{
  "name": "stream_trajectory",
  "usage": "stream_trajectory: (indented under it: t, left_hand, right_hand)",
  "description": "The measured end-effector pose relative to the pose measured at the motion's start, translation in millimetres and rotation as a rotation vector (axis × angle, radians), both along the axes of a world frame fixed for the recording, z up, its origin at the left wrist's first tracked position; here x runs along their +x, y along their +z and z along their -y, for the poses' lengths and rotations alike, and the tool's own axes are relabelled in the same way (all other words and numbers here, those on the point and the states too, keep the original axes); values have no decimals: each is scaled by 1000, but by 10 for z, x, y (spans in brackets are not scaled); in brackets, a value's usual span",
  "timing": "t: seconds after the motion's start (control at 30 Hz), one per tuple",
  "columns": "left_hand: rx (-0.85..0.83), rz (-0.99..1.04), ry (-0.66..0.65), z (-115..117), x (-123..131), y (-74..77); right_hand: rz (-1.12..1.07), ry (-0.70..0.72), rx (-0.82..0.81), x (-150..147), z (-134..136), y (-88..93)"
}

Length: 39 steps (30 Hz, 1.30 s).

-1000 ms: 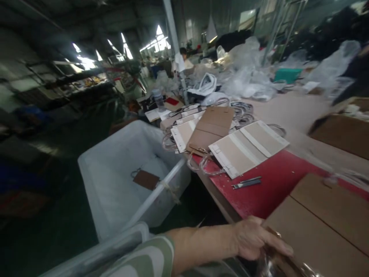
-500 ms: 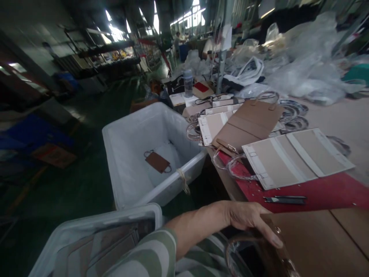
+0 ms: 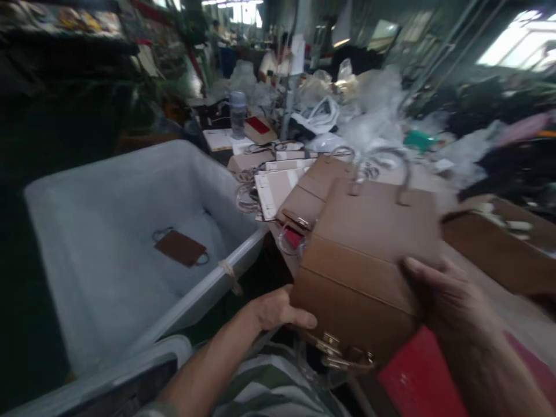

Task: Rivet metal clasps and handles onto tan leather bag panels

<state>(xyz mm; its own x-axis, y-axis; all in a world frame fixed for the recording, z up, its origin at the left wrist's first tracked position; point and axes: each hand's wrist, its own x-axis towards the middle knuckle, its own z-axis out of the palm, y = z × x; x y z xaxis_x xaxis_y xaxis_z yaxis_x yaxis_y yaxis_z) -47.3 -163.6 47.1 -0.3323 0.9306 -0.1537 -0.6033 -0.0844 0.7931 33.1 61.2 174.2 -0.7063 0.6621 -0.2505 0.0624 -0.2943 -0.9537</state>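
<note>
Both my hands have a closed grip on the brown bag panel (image 3: 369, 260), which is held tilted before me, near the front side of the bench (image 3: 486, 286). My left hand (image 3: 282, 310) takes its left edge with the thumb laid on top, and my right hand (image 3: 449, 289) takes the right edge. To do this holding well, I think I should share the weight equally, support the panel from below, and press only lightly, because the smooth face may mark or crease. The gold clasps (image 3: 330, 344) on the near end could scratch, so I would turn them away from other pieces, and leave the handle (image 3: 406, 168) free of catching. What is hidden: my left fingers under the panel cannot be seen, and my right hand is blurred, so its exact finger placing is not clear. The underside is out of sight. I cannot tell whether the far end touches the other brown panel (image 3: 313, 185) behind it. The red sheet (image 3: 421, 376) below is partly covered and cut off by the lower border.
</note>
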Motion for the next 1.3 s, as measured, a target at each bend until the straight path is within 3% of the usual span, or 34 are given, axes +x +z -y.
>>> stream_trajectory:
  t: [0.17,0.43,0.57,0.67,0.83,0.93,1.07,1.3]
  left_hand:
    - [-36,66,95,43,58,-104]
    - [-53,127,263,65,263,-226]
    - [-64,144,366,25,353,-226]
    - [-69,249,384,-37,396,-207]
    - [-158,470,373,-155,474,-240]
    - [-181,498,388,-205,519,-288]
    - [-234,519,411,-246,536,-317]
    - [-202,548,409,-276,536,-300]
  right_hand:
    - [-68,242,-29,-301,27,8]
    - [-102,426,-44,-537,-20,-140]
    - [-133,540,-39,-595,-64,-141]
    - [-125,549,-54,-582,-109,-273]
    - [90,342,-99,-336,-202,-777]
    - [121,331,-129,-111,-241,-985]
    - [131,310,-202,154,-227,-1046]
    - [132,423,-323,681,-163,-1119]
